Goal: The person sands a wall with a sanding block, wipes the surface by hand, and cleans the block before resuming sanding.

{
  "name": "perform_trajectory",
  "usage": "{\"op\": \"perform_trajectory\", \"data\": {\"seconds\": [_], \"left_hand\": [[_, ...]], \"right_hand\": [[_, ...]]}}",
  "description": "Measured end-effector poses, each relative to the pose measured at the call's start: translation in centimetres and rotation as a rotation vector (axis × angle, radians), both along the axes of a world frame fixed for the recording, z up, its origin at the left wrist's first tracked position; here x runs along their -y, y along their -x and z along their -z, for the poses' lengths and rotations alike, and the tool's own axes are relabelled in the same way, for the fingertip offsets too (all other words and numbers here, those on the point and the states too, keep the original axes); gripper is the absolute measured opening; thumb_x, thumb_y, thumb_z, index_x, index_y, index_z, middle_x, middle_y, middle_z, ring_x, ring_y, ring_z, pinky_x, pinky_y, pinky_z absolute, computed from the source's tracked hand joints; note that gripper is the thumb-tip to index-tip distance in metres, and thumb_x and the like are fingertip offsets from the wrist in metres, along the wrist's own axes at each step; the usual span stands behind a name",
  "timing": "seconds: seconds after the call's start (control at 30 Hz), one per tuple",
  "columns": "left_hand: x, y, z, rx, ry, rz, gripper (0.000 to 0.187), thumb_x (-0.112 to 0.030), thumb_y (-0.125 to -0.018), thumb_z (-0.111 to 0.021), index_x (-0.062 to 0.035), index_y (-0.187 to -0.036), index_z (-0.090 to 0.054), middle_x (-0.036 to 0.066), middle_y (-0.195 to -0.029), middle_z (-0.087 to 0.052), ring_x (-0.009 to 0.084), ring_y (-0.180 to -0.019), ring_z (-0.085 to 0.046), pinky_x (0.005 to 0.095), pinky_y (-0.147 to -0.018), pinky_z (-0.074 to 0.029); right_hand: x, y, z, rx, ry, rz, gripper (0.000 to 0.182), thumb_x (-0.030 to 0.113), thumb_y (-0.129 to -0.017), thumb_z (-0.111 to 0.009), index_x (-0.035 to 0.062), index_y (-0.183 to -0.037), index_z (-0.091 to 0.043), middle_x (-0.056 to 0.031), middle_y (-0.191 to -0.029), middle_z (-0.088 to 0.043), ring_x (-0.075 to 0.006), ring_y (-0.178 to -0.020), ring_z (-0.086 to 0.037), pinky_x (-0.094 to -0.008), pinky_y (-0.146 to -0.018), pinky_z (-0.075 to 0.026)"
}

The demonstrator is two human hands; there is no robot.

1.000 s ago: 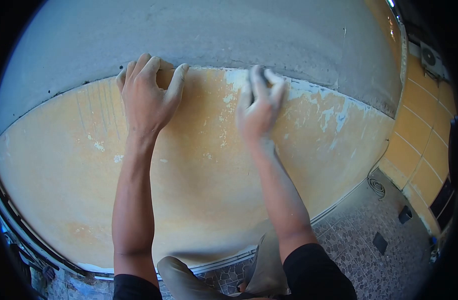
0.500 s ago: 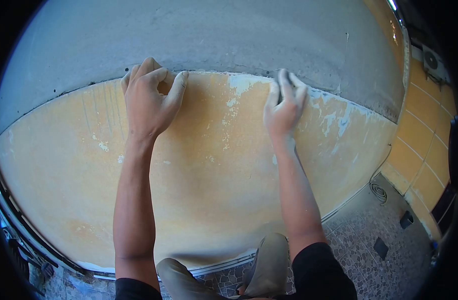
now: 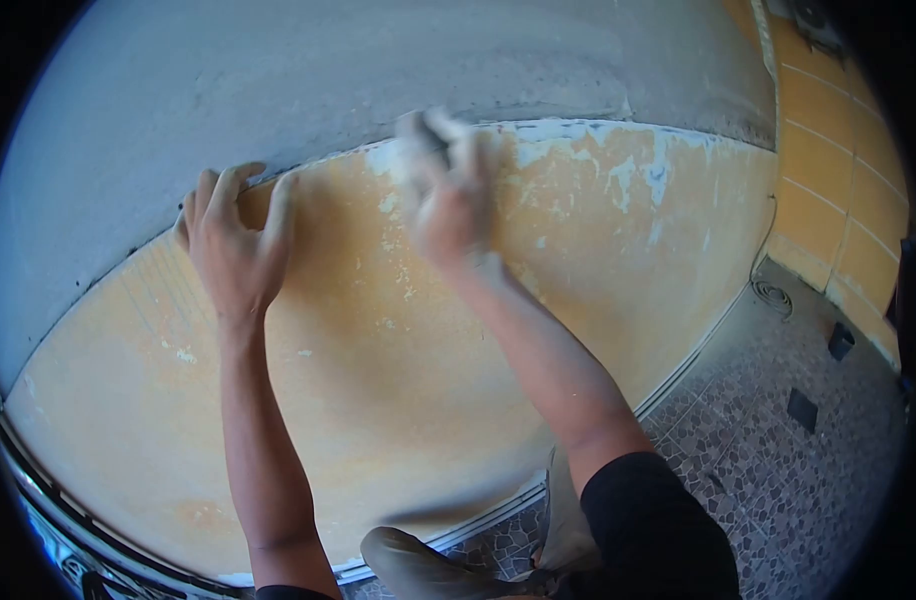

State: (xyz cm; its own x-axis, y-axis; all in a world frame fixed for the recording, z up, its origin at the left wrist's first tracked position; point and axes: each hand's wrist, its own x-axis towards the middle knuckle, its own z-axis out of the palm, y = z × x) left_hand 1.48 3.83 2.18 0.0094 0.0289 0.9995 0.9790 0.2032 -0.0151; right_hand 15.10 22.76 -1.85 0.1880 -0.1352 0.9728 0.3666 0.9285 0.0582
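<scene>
In front of me is a wall with a grey upper part (image 3: pixel 308 80) and a yellow lower part (image 3: pixel 378 430). My left hand (image 3: pixel 233 245) rests against the seam between them, its dusty fingers apart and thumb spread, holding nothing. To its right, my right hand (image 3: pixel 453 195) is bent at the seam with its fingers curled. Motion smears those fingers. Something dark grey shows among them, but its kind cannot be made out. White patches of worn paint (image 3: pixel 656 172) mark the yellow surface below the seam.
A tiled floor (image 3: pixel 748 490) runs along the wall's foot. On it lie a coiled hose or cable (image 3: pixel 773 295), a dark pot (image 3: pixel 841 341) and a dark flat square (image 3: pixel 803 410). A yellow side wall (image 3: pixel 828 170) stands at right.
My right hand has moved left along the seam, closer to my left hand. The view has shifted and tilted. My left hand still touches the wall at the seam.
</scene>
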Motion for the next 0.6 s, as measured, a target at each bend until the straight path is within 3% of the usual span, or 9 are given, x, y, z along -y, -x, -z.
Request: {"op": "perform_trajectory", "data": {"seconds": [0.1, 0.17, 0.23, 0.27, 0.33, 0.43, 0.5, 0.57, 0.6], "left_hand": [[0.3, 0.7, 0.1, 0.008, 0.04, 0.016, 0.024, -0.034, -0.095, -0.078, -0.0107, -0.102, -0.077, 0.002, -0.099, -0.064, 0.0259, -0.101, -0.06, 0.0429, -0.106, -0.037], [0.8, 0.5, -0.1, 0.053, 0.098, -0.04, 0.022, -0.032, -0.099, -0.076, -0.0098, -0.104, -0.077, 0.003, -0.1, -0.067, 0.0258, -0.107, -0.062, 0.0428, -0.108, -0.038], [0.4, 0.3, -0.1, 0.038, 0.078, -0.041, 0.022, -0.032, -0.099, -0.076, -0.0107, -0.102, -0.078, 0.002, -0.1, -0.066, 0.0255, -0.105, -0.061, 0.0433, -0.107, -0.038], [0.0, -0.2, -0.3, 0.052, 0.067, -0.109, 0.022, -0.033, -0.099, -0.075, -0.0112, -0.101, -0.079, 0.002, -0.099, -0.065, 0.0253, -0.104, -0.061, 0.0435, -0.107, -0.038], [-0.9, -0.7, 0.2, 0.069, 0.061, -0.17, 0.022, -0.033, -0.099, -0.075, -0.0117, -0.1, -0.08, 0.002, -0.099, -0.064, 0.0251, -0.103, -0.06, 0.0436, -0.106, -0.038], [-2.0, -0.1, 0.4, 0.059, -0.097, -0.193, 0.019, -0.033, -0.096, -0.078, -0.014, -0.1, -0.082, 0.002, -0.095, -0.06, 0.0254, -0.098, -0.059, 0.0455, -0.103, -0.039], [-1.4, 0.6, 0.8, 0.05, -0.066, -0.122, 0.018, -0.03, -0.096, -0.078, -0.014, -0.103, -0.083, 0.002, -0.097, -0.061, 0.0255, -0.1, -0.058, 0.0454, -0.102, -0.04], [-0.9, 0.4, 0.7, 0.028, -0.037, -0.119, 0.018, -0.029, -0.097, -0.078, -0.014, -0.105, -0.083, 0.002, -0.096, -0.061, 0.0256, -0.101, -0.058, 0.0448, -0.102, -0.04], [-0.8, 0.3, 0.5, 0.018, -0.016, -0.104, 0.018, -0.03, -0.097, -0.078, -0.0136, -0.102, -0.082, 0.002, -0.096, -0.061, 0.0258, -0.101, -0.058, 0.045, -0.102, -0.04]], "right_hand": [[-0.7, -1.8, 0.3, 0.248, -0.183, -0.014, 0.046, 0.014, -0.098, -0.073, 0.0227, -0.143, -0.073, -0.0103, -0.14, -0.066, -0.0309, -0.112, -0.06, -0.0439, -0.106, -0.049], [-6.9, -4.4, -0.4, 0.124, -0.123, 0.165, 0.037, 0.022, -0.102, -0.072, 0.0196, -0.139, -0.074, -0.0109, -0.143, -0.067, -0.0315, -0.12, -0.063, -0.047, -0.105, -0.049], [-12.6, -8.7, -1.5, -0.184, 0.079, 0.155, 0.035, 0.022, -0.103, -0.07, 0.019, -0.138, -0.074, -0.0123, -0.143, -0.069, -0.0315, -0.126, -0.063, -0.0481, -0.105, -0.048], [-12.9, -8.3, -1.5, -0.182, 0.075, 0.15, 0.035, 0.022, -0.103, -0.07, 0.019, -0.138, -0.074, -0.0123, -0.143, -0.069, -0.0315, -0.126, -0.063, -0.0481, -0.105, -0.048], [-12.3, -8.2, -1.8, -0.469, 0.39, 0.045, 0.034, 0.021, -0.103, -0.071, 0.0174, -0.136, -0.075, -0.0137, -0.146, -0.067, -0.033, -0.132, -0.062, -0.0512, -0.11, -0.047], [-3.5, -3.0, 1.1, 0.129, -0.052, 0.016, 0.037, 0.012, -0.103, -0.067, 0.0191, -0.138, -0.075, -0.0071, -0.157, -0.062, -0.025, -0.112, -0.063, -0.0471, -0.108, -0.049], [-3.9, -2.7, 3.4, 0.185, -0.195, -0.115, 0.047, 0.007, -0.1, -0.068, 0.0219, -0.145, -0.071, -0.0045, -0.161, -0.059, -0.0215, -0.102, -0.06, -0.0444, -0.101, -0.051], [-7.6, -5.9, 2.8, 0.224, -0.198, 0.045, 0.053, 0.006, -0.099, -0.067, 0.0235, -0.149, -0.067, -0.0063, -0.161, -0.058, -0.0233, -0.105, -0.06, -0.0417, -0.105, -0.05], [-10.4, -8.2, 2.0, 0.109, -0.109, 0.107, 0.052, 0.006, -0.101, -0.064, 0.0225, -0.15, -0.067, -0.0071, -0.162, -0.058, -0.0246, -0.106, -0.059, -0.0414, -0.106, -0.049]]}}
